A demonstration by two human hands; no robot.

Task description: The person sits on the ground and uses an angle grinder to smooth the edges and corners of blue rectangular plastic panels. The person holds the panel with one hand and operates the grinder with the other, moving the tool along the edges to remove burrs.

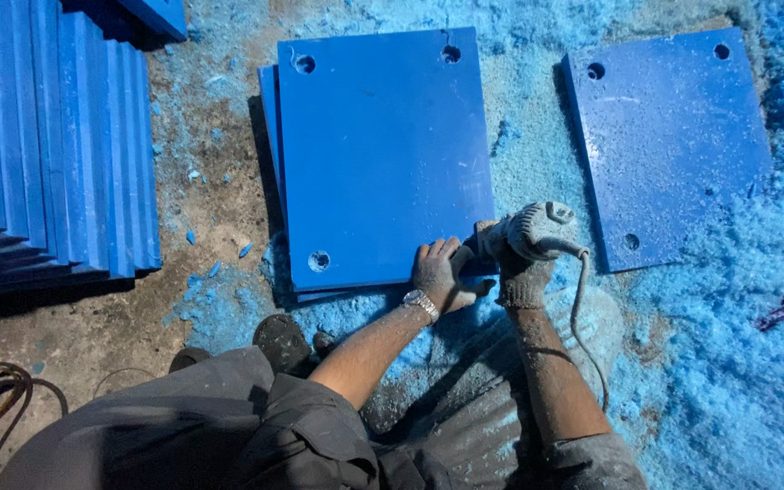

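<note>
Gripping grey power tool (537, 229); blue plate (383, 154)

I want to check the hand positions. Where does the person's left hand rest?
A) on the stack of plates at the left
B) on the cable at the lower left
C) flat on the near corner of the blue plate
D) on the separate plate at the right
C: the left hand lies flat on the near right corner of the blue plate, beside the power tool that the right hand grips.

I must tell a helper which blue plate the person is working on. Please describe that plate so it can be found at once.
Start from the tall stack of blue plates at the left and look right across the dusty floor. The plate lies in the middle, on top of another. Unlike the dusty single plate further right, it is clean, and the left hand presses its near corner beside the power tool.
</note>
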